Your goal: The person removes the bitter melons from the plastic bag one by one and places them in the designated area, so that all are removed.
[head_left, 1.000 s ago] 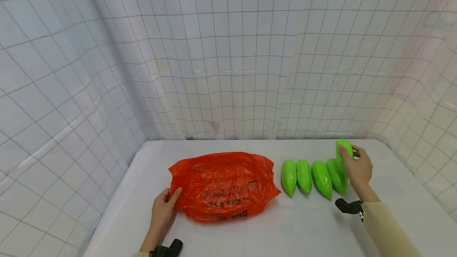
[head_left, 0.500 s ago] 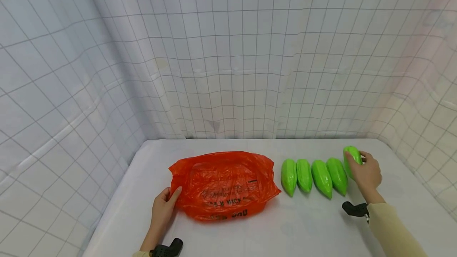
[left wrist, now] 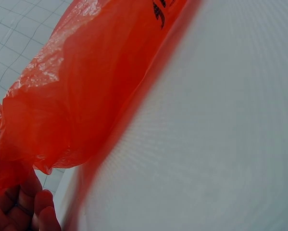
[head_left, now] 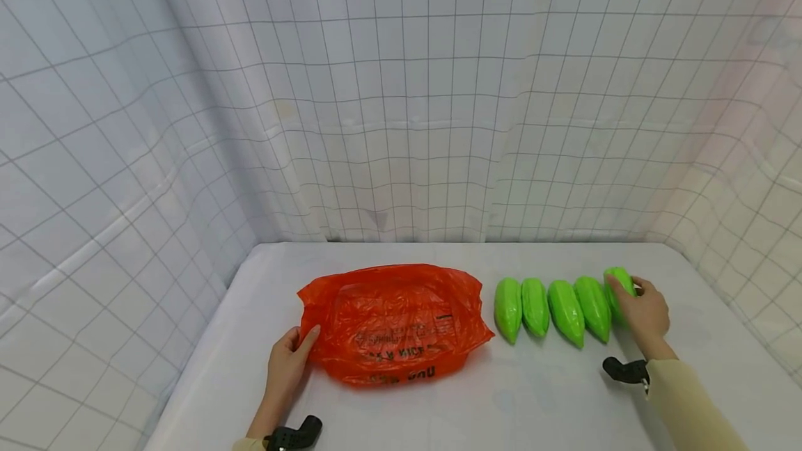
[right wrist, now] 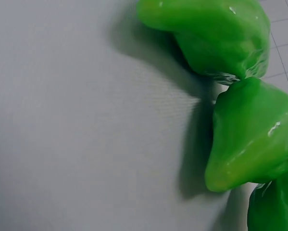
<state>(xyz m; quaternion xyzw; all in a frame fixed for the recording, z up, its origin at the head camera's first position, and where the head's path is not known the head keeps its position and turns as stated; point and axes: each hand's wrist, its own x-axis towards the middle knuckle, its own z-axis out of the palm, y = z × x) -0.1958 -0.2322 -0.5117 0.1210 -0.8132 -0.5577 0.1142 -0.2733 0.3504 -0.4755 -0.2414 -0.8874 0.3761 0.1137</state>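
Note:
A crinkled red plastic bag (head_left: pixel 401 319) with dark printing lies on the white table in the head view. My left hand (head_left: pixel 285 367) pinches its left edge between thumb and fingers; the left wrist view shows curled fingers (left wrist: pixel 43 207) at the film. To the right, several glossy green, ridged, tapered fruits stand in a row, from the leftmost green fruit (head_left: pixel 508 310) to the rightmost green fruit (head_left: pixel 615 301). My right hand (head_left: pixel 645 310) holds that rightmost one, partly hiding it. Green fruits (right wrist: pixel 252 134) fill the right side of the right wrist view, where no hand shows.
The white table (head_left: pixel 514 402) ends at a hanging white grid-patterned curtain (head_left: pixel 401 124) at the back and both sides. Narrow gaps separate some of the fruits. A black wrist device (head_left: pixel 626 371) sits on the right arm, another black wrist device (head_left: pixel 294 433) on the left.
My right hand has moved right and toward me, bringing its green fruit from above the row down to the row's right end. The left hand and bag have stayed in place.

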